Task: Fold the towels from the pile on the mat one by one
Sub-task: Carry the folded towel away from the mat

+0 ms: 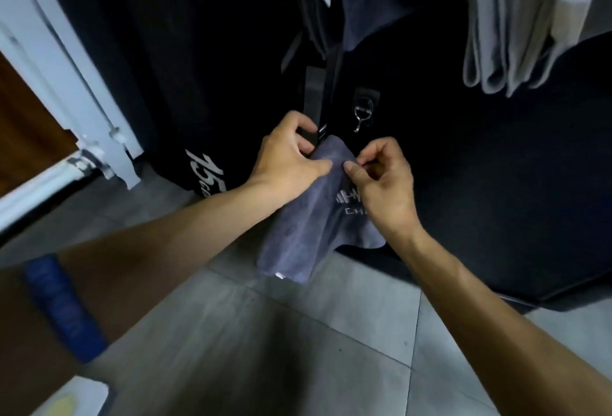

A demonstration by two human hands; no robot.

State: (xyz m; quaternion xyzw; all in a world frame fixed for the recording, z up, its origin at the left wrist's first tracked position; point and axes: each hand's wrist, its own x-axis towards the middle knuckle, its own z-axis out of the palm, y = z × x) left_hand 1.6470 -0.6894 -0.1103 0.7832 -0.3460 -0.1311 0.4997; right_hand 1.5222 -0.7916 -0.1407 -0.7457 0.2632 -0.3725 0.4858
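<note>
A dark grey towel point(304, 217) with a white printed logo hangs in the air in front of me, above the tiled floor. My left hand point(288, 160) grips its upper edge on the left side, fingers curled round the cloth. My right hand point(381, 180) pinches the same upper edge just to the right, thumb against forefinger. The two hands are close together. The towel's lower part droops freely. A stack of light grey folded towels point(506, 28) lies at the upper right on a black mat point(513, 184).
A black padded block with white lettering point(205, 170) stands upright behind the hands, with black straps and a metal ring point(362, 111). A white door frame point(66, 84) runs along the left. A blue object point(59, 306) lies at the lower left on the grey tiles.
</note>
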